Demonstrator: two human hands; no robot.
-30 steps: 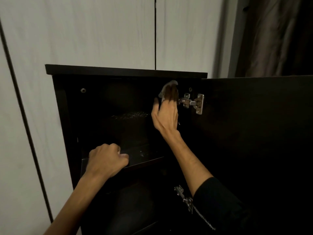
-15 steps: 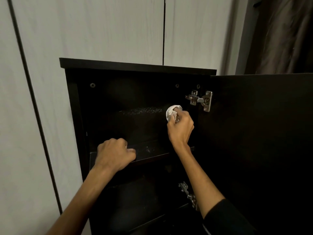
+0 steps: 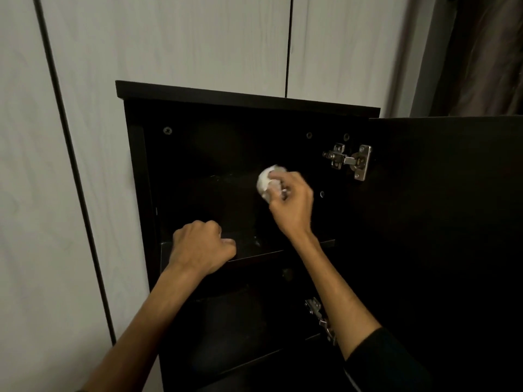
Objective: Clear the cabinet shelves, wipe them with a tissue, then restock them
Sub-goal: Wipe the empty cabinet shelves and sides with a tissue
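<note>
A dark cabinet (image 3: 246,94) stands against pale wood-grain wall panels (image 3: 175,41), its door (image 3: 447,222) swung open to the right; the two hands are well apart, each busy with its own thing. The right hand (image 3: 291,199) reaches into the upper compartment with its fingers curled round a crumpled white tissue (image 3: 266,182); the wad is roughly round, so no long axis can be told, and it bulges out to the left of the fingers, toward the dim back panel; whether it touches that panel cannot be told in the gloom. The left hand (image 3: 202,250) is closed in a fist on the front edge of the upper shelf (image 3: 260,251), knuckles up, thumb pointing right along the edge; what the fingers clasp beneath is hidden. The shelf runs left to right across the cabinet, and pale specks show on its surface near the right forearm. A metal upper hinge (image 3: 349,161) joins door and side wall just right of the tissue hand; a lower hinge (image 3: 319,318) shows beside the right forearm, above a black sleeve (image 3: 382,360). A second shelf edge (image 3: 254,360) crosses the lower compartment; a brownish curtain (image 3: 486,52) hangs at the upper right.
</note>
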